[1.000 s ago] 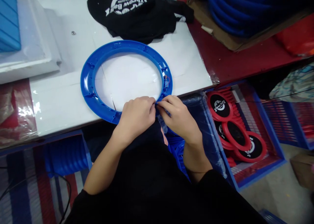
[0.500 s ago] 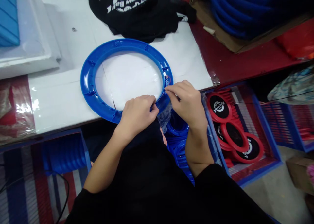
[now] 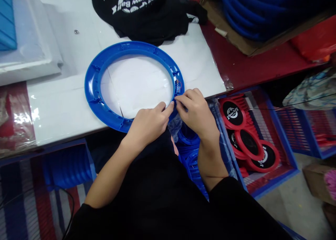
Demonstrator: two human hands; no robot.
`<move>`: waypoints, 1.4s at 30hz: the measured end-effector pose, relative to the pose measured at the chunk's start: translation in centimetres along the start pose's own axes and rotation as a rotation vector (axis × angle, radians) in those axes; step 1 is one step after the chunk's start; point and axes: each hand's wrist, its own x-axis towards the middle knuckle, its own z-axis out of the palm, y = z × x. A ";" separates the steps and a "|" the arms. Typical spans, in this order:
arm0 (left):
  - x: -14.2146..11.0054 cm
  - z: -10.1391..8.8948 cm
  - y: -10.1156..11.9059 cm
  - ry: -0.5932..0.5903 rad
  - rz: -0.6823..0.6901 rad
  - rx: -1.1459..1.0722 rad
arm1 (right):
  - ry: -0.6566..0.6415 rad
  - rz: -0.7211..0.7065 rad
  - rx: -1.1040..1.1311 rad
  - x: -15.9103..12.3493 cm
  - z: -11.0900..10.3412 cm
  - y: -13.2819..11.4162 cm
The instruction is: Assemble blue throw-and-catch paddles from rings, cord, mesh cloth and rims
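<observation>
Blue ring (image 3: 92, 82) flat on white-covered counter (image 3: 61, 107), jutting past near edge; black printed cloth (image 3: 160, 22) by far side. Left hand (image 3: 151, 122) at ring's near-right rim, fingers bent, grip unclear. Right hand (image 3: 194, 110) just beside, fingertips drawn together near small wired part (image 3: 179, 88); cannot tell if pinching anything

Left hand (image 3: 149, 124), right hand (image 3: 194, 111) close together (backs upward), fingers (image 3: 166, 111) bent, fingertips nearly meeting; forearms (image 3: 109, 175) bare.
</observation>
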 end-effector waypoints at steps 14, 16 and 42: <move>-0.3 0.3 0.0 0.006 0.066 0.045 | -0.062 0.012 0.142 1.2 -1.1 0.7; -0.3 0.2 0.0 -0.006 0.066 0.048 | -0.084 0.015 0.150 1.5 -1.2 0.8; -0.2 0.0 -0.5 -0.025 0.093 0.060 | -0.009 0.005 0.223 1.0 -1.2 1.4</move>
